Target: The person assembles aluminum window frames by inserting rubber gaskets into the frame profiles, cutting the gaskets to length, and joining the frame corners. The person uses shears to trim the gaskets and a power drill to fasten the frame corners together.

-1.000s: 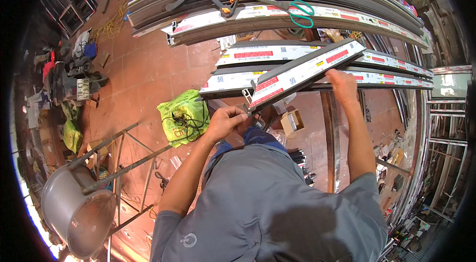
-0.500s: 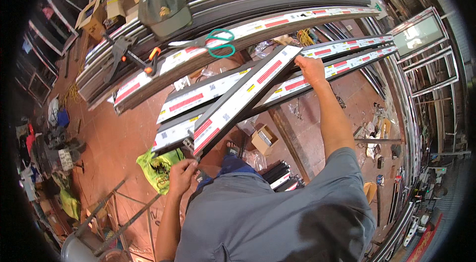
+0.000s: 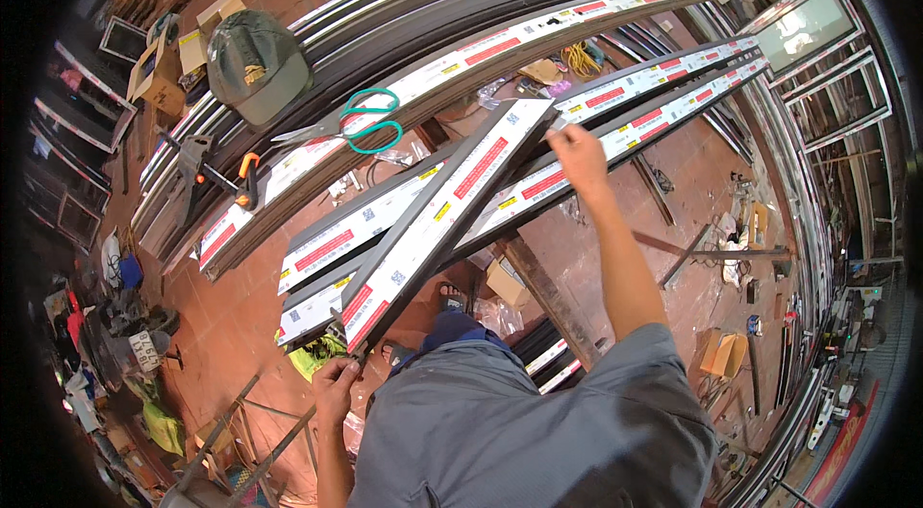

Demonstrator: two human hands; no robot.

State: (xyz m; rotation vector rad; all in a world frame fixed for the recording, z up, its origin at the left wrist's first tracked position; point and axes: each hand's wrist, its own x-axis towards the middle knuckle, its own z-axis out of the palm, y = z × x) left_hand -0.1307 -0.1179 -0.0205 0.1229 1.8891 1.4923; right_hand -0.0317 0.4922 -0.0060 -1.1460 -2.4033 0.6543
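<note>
A short dark metal profile [image 3: 447, 210] with a white, red and yellow printed film lies slantwise across two longer profiles of the same look, the upper one [image 3: 385, 205] and the lower one [image 3: 538, 193]. My left hand [image 3: 335, 385] is closed at its near lower end, fingertips at the corner. At its far upper end my right hand [image 3: 579, 158] pinches the edge, the fingertips partly hidden. Green-handled scissors [image 3: 358, 123], a clamp with orange parts [image 3: 200, 172] and a dark cap [image 3: 256, 66] rest on the profile stack [image 3: 481, 54] beyond.
Cardboard boxes [image 3: 159, 75] stand at the far left, and another box [image 3: 508, 281] sits under the profiles. A metal frame [image 3: 231, 441] rises at my lower left. Glazed window frames [image 3: 803, 23] lean at the right. Bags and scraps lie on the red tiled floor [image 3: 231, 316].
The whole scene has shifted left and down in the view as my head moved. Both hands stay at the two ends of the short profile, which keeps its slant across the longer ones.
</note>
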